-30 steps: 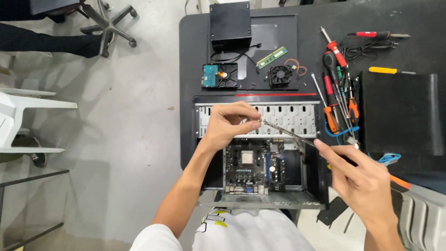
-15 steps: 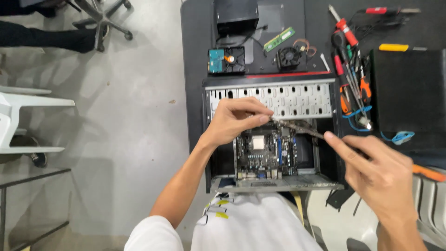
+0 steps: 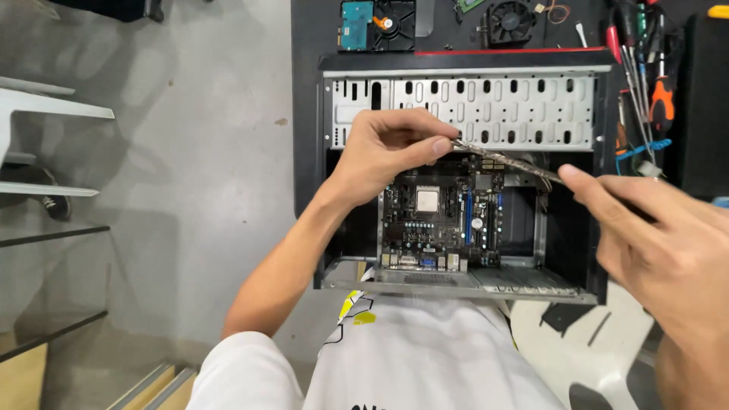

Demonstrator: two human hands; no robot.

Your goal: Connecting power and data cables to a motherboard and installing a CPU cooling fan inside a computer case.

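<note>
An open black computer case [image 3: 334,175] lies flat on a dark table, with a motherboard [image 3: 443,212] inside it. My left hand [image 3: 383,148] hovers over the board's upper left corner, thumb and fingers pinched on the tip end of a long thin metal tool [image 3: 505,161]. My right hand [image 3: 657,235] comes in from the right and grips the tool's other end, index finger stretched along the shaft. The tool slants across the top of the board. A perforated metal drive bay [image 3: 493,110] spans the case above the board.
A hard drive [image 3: 358,15] and a cooling fan [image 3: 510,19] lie on the table behind the case. Several screwdrivers and pliers [image 3: 645,76] lie to the right. A white plastic chair [image 3: 45,144] stands on the grey floor at the left.
The view has moved closer and lower over the case. Both hands stay on the thin tool, which still slants over the board; my right hand has come nearer to the case.
</note>
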